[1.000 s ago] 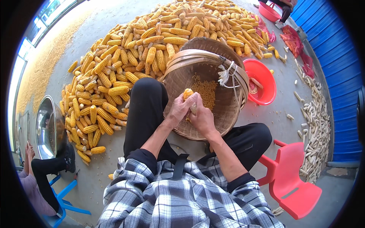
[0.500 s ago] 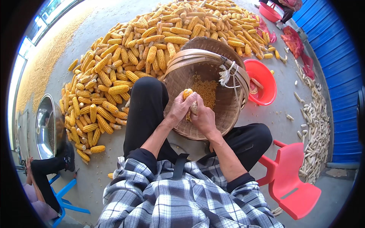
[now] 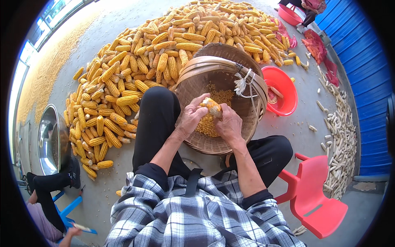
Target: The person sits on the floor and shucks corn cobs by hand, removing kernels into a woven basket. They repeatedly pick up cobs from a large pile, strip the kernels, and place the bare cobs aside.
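Between my two hands is a partly shelled corn cob (image 3: 211, 108), yellow at one end and pale where kernels are gone. My left hand (image 3: 191, 117) is closed round its left part. With fingers curled, my right hand (image 3: 228, 123) grips the other end. Both hands are over a woven bamboo basket (image 3: 192, 87) with a broad arched handle and white string tied to it. Loose yellow corn kernels (image 3: 222, 97) lie in the bottom of the basket, which stands between my knees.
A big heap of corn cobs (image 3: 135, 78) spreads ahead and left. Right of the basket sits a red basin (image 3: 290, 92); bare cobs (image 3: 341, 140) lie along the blue wall (image 3: 354, 53). A red chair (image 3: 314, 193) is at right, a metal basin (image 3: 49, 140) at left. Another person (image 3: 45, 210) sits lower left.
My hands have moved slightly apart and the cob has turned, showing more of its side. At lower left, the other person's hand has moved down and now holds a pale cob.
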### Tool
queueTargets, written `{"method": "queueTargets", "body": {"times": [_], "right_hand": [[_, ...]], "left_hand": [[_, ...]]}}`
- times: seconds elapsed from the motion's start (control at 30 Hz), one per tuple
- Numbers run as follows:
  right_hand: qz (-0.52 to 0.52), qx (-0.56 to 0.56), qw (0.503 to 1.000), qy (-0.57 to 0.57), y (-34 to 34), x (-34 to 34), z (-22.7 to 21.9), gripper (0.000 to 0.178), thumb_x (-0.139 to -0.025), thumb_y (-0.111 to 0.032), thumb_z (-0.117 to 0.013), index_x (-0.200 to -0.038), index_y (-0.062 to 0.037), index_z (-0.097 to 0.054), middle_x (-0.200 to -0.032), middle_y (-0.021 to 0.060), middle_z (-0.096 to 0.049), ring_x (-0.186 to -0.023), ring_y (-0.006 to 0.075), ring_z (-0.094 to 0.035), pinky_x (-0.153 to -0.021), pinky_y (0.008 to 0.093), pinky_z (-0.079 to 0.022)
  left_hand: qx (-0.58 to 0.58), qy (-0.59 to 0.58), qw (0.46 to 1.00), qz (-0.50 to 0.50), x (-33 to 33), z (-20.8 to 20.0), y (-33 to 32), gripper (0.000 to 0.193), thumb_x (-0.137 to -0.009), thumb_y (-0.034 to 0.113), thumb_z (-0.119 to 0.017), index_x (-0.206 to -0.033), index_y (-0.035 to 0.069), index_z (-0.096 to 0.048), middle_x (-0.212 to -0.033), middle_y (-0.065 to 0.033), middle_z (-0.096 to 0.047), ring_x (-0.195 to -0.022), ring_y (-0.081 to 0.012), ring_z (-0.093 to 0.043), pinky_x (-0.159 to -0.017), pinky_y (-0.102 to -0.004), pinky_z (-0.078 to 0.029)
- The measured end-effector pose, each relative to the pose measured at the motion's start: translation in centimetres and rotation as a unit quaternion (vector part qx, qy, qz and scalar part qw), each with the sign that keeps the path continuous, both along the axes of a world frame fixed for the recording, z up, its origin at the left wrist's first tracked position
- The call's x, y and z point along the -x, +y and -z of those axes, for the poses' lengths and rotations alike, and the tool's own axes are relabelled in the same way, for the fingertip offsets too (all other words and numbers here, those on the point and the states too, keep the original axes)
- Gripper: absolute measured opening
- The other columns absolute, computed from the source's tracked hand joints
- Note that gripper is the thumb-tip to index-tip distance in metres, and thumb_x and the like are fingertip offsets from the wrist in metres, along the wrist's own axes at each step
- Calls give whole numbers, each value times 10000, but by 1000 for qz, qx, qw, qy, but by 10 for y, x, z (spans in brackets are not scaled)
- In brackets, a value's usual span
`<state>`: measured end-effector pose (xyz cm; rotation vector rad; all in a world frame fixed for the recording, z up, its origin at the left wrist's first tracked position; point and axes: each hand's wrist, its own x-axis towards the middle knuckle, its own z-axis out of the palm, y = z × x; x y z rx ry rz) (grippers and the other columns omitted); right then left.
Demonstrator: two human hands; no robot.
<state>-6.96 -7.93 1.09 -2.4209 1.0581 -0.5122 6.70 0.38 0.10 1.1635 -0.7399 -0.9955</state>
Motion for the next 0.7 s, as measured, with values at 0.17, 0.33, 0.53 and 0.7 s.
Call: {"method": "queueTargets", "body": {"times": [0.17, 0.33, 0.53, 0.7], "right_hand": [[-21, 22, 1000, 1, -4, 4, 6, 409, -672, -48, -640, -1073, -52, -559, -990, 162, -601, -941, 350, -590, -807, 453, -485], [-41, -266, 913, -308, -17, 7, -17, 528, -749, -19, -686, -1247, -26, -509, -1128, 122, -559, -922, 228, -626, -756, 321, -538], [23, -490, 718, -494, -24, 8, -25, 259, -929, -237, -591, -1081, -28, -608, -919, 46, -620, -826, 110, -595, -697, 238, -493], [79, -463, 711, -523, -27, 1, -13, 302, -970, -310, -498, -953, -39, -630, -859, 48, -620, -737, 114, -557, -676, 262, -472]], "left_hand": [[-51, -80, 995, 23, -3, 4, -1, 476, -868, 20, -535, -1339, 28, -466, -1177, -82, -599, -972, -107, -599, -815, -251, -512], [-6, 72, 997, -33, -6, -1, 0, 357, -893, 15, -539, -1248, -3, -506, -1127, -130, -615, -960, -159, -639, -778, -290, -578], [-41, 148, 986, 57, 8, -6, 2, 362, -896, 64, -603, -1240, -12, -517, -1126, -126, -627, -934, -225, -672, -771, -321, -583], [-61, 185, 965, 176, 19, -6, 5, 422, -928, 155, -587, -1278, -62, -495, -1121, -146, -634, -937, -242, -676, -786, -337, -574]]}}
